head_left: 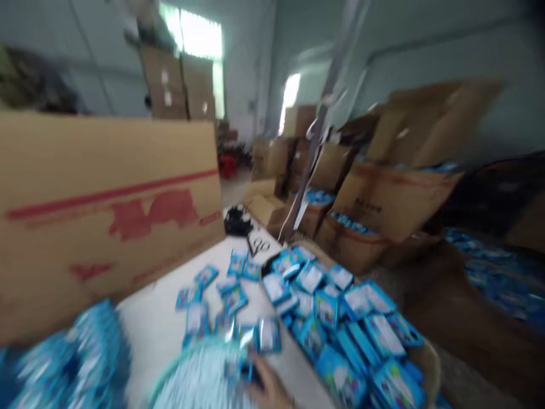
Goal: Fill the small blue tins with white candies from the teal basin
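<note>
At the bottom edge my right hand (270, 383) reaches in over the right side of a round turquoise-rimmed basket (172, 369). Its fingers are closed around a small blue packet (234, 370), blurred by motion. Pale contents that I cannot make out fill the basket. Just beyond its rim, several blue packets (232, 298) with white and printed faces lie loose on the white table (145, 318). To the right is a large heap of similar packets (327, 318). My left hand is out of view.
A big cardboard box (110, 199) with red print stands at the left, blue packs (91, 352) stacked before it. Scissors (258, 245) and a black bundle (238, 221) lie at the table's far end. A slanting pole (315, 136) rises near open cartons (361, 210).
</note>
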`<action>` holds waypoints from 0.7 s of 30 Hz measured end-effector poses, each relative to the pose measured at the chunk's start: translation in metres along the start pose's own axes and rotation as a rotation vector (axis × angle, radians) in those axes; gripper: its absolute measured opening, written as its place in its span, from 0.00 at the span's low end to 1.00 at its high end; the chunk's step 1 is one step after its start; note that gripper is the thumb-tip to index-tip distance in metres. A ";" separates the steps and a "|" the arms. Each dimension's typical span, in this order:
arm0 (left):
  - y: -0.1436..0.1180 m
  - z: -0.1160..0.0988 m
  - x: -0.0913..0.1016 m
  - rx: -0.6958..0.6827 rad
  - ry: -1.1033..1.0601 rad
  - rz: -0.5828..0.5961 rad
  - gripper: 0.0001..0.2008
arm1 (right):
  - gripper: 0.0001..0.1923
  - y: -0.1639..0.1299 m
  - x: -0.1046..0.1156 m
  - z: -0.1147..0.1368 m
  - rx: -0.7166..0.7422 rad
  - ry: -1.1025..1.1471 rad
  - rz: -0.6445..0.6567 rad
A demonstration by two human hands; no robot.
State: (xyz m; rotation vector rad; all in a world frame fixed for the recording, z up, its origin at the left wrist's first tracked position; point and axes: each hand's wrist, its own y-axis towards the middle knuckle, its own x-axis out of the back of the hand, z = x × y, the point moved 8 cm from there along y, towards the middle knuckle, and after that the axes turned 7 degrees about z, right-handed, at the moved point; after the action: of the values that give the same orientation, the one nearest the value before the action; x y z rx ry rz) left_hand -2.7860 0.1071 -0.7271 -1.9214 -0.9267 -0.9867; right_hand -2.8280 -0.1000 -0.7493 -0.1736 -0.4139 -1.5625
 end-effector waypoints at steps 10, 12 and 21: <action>-0.119 -0.012 0.009 -0.031 -0.146 0.127 0.14 | 0.20 -0.061 -0.037 0.022 0.189 -0.057 0.209; -0.117 -0.030 0.019 -0.076 -0.068 0.165 0.12 | 0.22 -0.065 -0.042 0.033 0.255 -0.096 0.234; -0.103 -0.090 0.032 0.033 0.518 0.431 0.09 | 0.23 -0.074 -0.056 0.044 0.319 -0.132 0.267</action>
State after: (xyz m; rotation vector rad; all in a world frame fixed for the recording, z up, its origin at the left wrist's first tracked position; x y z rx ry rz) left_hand -2.8872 0.0822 -0.6324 -1.6192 -0.2182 -1.1125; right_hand -2.9053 -0.0330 -0.7407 -0.0811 -0.7082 -1.2089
